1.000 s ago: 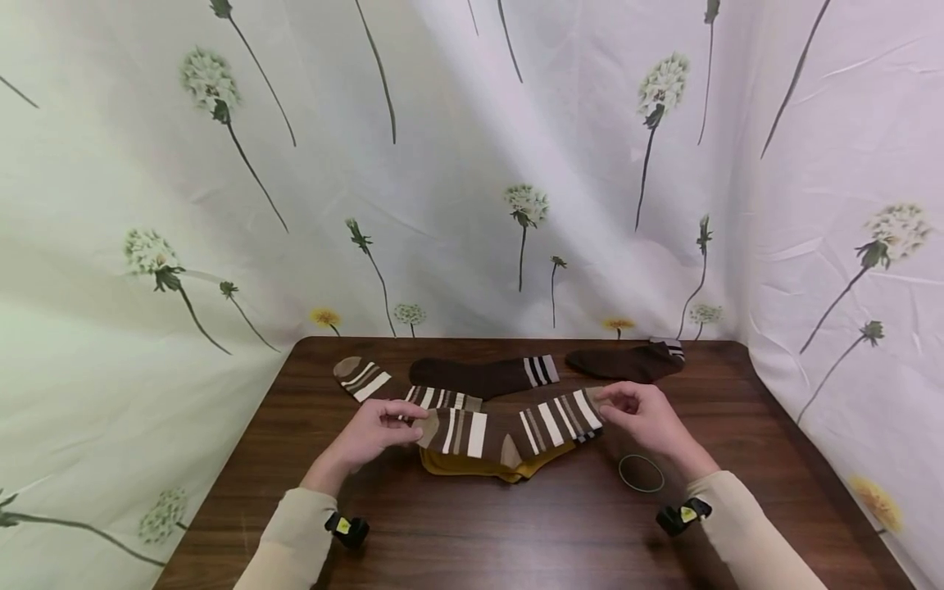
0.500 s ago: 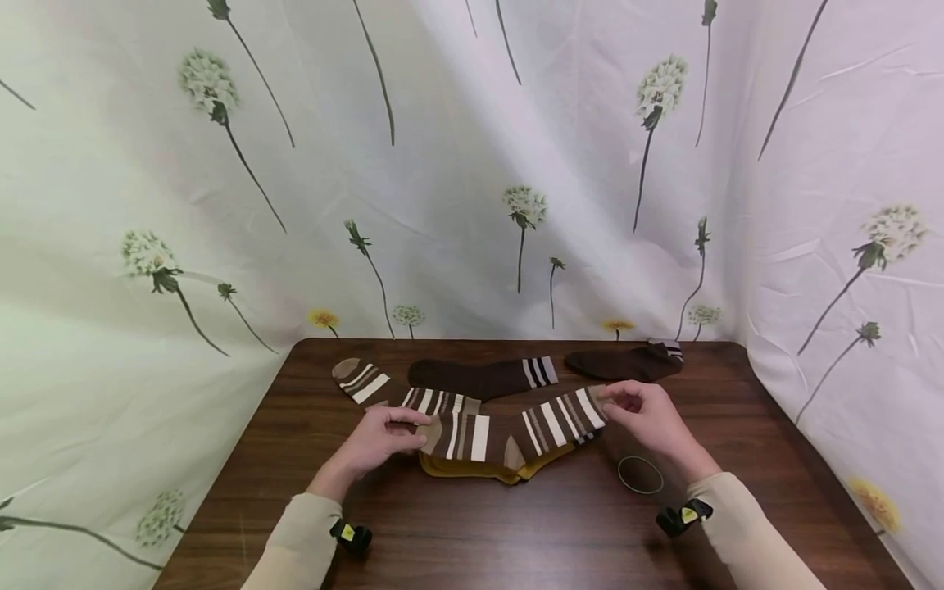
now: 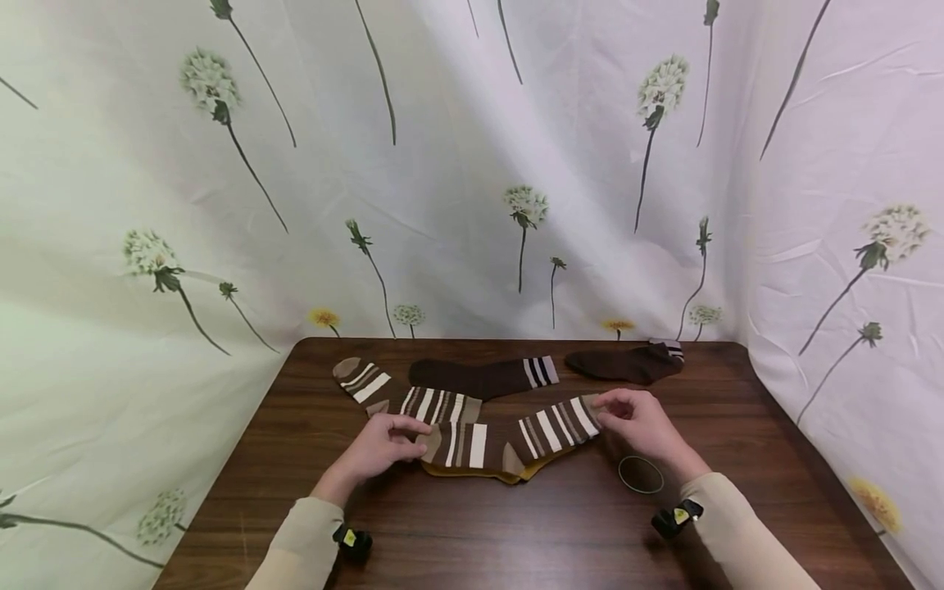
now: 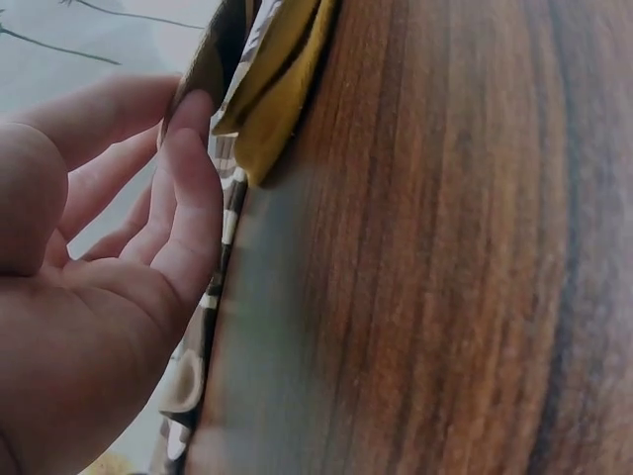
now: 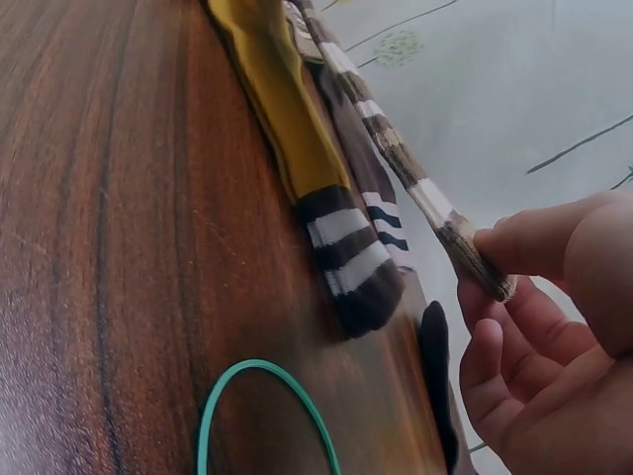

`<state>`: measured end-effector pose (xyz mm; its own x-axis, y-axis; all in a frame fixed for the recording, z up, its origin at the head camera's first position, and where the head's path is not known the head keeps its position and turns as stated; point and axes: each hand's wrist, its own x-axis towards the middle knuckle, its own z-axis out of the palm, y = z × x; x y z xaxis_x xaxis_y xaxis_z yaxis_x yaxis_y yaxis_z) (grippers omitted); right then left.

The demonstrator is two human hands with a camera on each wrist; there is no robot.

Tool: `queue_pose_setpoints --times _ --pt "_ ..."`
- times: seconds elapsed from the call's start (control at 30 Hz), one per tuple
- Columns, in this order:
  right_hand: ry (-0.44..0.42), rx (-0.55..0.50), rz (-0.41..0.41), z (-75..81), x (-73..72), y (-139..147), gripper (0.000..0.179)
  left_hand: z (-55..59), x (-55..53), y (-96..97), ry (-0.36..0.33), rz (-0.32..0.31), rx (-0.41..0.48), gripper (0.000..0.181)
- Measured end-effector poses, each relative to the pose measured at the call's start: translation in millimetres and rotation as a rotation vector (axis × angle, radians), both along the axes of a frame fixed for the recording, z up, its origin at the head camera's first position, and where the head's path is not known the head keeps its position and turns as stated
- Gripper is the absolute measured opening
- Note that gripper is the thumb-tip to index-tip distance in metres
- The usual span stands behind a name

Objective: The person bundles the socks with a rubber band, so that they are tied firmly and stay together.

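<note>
A brown sock with white and tan stripes is stretched sideways over a mustard sock. My left hand pinches its tan toe between thumb and fingers. At the other end my right hand pinches the tan cuff. Both wrist views show the striped sock held off the table. The mustard sock, with its dark, grey-striped cuff, lies flat beneath; in the head view only its lower edge shows. Just behind lies a second striped sock, partly hidden by the held one.
A dark brown sock with a striped cuff lies farther back. Another dark brown sock is at the back right. A thin green band lies near my right wrist. Patterned cloth hangs behind the wooden table.
Both hands have brought the striped sock slightly lower and nearer, so it now covers more of the mustard sock. More of the second striped sock shows behind it.
</note>
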<state>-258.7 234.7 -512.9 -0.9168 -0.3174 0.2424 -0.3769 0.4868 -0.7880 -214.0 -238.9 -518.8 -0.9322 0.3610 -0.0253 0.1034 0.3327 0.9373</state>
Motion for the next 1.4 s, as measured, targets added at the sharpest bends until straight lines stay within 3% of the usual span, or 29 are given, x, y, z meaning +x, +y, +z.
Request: queue_pose_setpoints --times 0.23,0.93,1.4 --pt "-0.013 0.024 0.019 -2.8 -1.6 -3 0.016 -5.1 0.3 -1.7 0.022 0.020 -0.032 0.030" --pt "-0.061 0.098 0.000 -12.3 -7.0 -3 0.018 -10.0 0.0 -2.1 0.024 0.034 -0.019 0.031" --pt "-0.026 0.176 -0.008 -20.4 -13.0 -4 0.017 -15.0 1.9 -1.9 0.010 0.039 -0.012 0.031"
